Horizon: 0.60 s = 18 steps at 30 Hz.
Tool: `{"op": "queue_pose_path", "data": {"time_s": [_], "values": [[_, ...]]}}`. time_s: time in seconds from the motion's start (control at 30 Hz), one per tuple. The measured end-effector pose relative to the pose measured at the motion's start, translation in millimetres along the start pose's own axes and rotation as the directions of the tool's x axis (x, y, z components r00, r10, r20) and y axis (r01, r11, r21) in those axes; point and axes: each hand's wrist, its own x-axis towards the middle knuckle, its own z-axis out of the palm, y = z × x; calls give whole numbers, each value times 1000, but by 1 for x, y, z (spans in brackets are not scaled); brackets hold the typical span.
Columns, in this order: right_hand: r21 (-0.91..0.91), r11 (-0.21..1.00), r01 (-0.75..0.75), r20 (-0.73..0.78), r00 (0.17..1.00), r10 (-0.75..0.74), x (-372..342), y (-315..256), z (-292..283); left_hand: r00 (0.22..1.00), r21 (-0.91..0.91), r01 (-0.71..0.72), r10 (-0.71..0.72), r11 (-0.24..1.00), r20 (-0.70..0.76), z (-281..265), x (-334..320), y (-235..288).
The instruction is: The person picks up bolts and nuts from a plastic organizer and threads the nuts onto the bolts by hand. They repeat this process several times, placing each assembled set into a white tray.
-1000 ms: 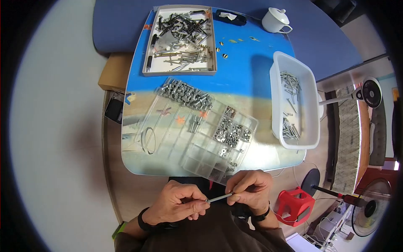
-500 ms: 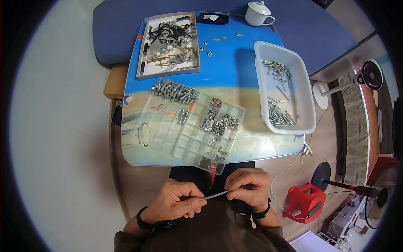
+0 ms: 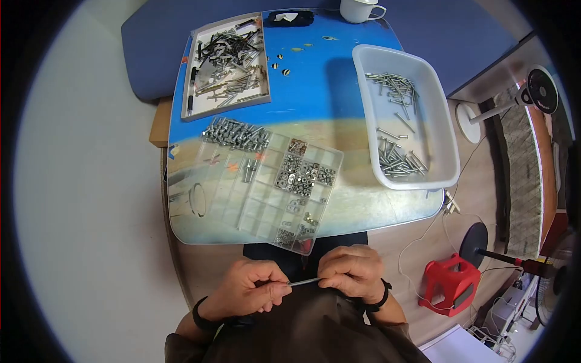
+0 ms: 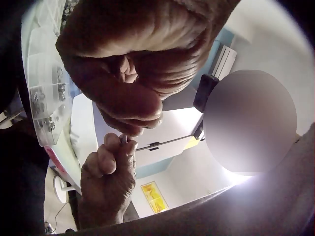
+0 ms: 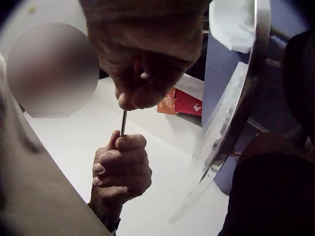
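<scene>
A thin silver bolt [image 3: 304, 281] spans the gap between my two hands in front of my body. Its left end is pinched between the thumb and curled fingers of my left hand [image 3: 257, 289]. My right hand [image 3: 351, 272] pinches the other end, its thumb below and fingers folded over the top. In the right wrist view the bare shank [image 5: 123, 123] shows between the fingertips of both hands; both bolt ends are covered by fingers. Just beyond the hands, at the table's near edge, lies a clear compartment box [image 3: 257, 209] with nuts, washers and short bolts.
A white tub [image 3: 445, 145] with loose long bolts stands on the right of the table [image 3: 327, 130]. At the back left is a shallow cardboard tray [image 3: 266, 100] of mixed screws. A white cup [image 3: 358, 11] stands at the back. On the floor right is a red stool [image 3: 451, 284].
The head view has shifted, so the table's things sit further left. The hands have come slightly closer together, and less of the bolt shows between them.
</scene>
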Motion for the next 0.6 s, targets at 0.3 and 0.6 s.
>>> {"op": "queue_pose_path", "data": {"time_s": [0.3,0.6], "values": [[-174,983,51,-62,996,-62,0,9,5,970,134,-196,212,971,-115,12,6,-6],[109,977,-181,201,967,156,-8,23,1,852,580,-396,520,712,-57,12,11,-9]]}}
